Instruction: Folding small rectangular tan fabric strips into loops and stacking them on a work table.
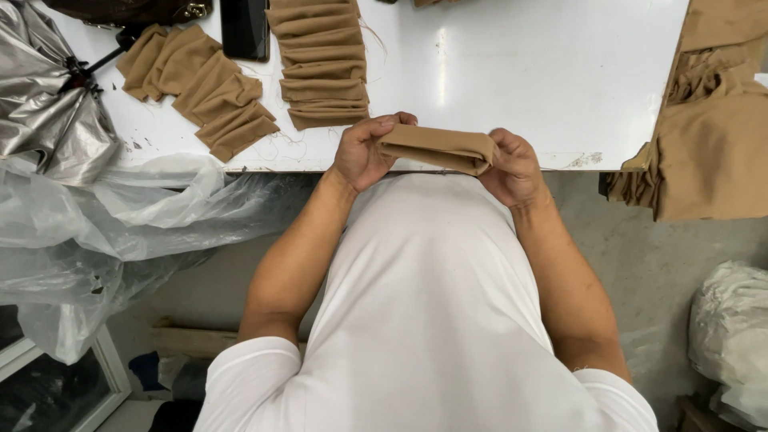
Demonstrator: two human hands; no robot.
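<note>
Holding a folded tan cloth (438, 149) between both hands, just over the near edge of the white tabletop (520, 72). Left hand (366, 150) closing around the cloth's left end, fingers curling over the top, thumb underneath. Right hand (512, 166) pinching the right end, fingers wrapping the fold. Cloth looking soft, matte, knit-like, folded flat into a long narrow band with layered edges showing on the right.

Lying farther back on the tabletop: a neat stack (322, 60) of the same tan pieces, overlapping like shingles, loose threads trailing from its side; a looser fan of pieces (204, 84) to its left, well apart from the hands. Resting between them, a dark phone (245, 28), smooth and glossy. Draping over the tabletop's right edge, a larger heap of tan fabric (708, 136), gathered in ruffles. Hanging off the left, crinkled clear plastic sheeting (104, 232) and shiny silver material (44, 104). Sitting on the floor at right, a white sack (732, 320), contents hidden.
</note>
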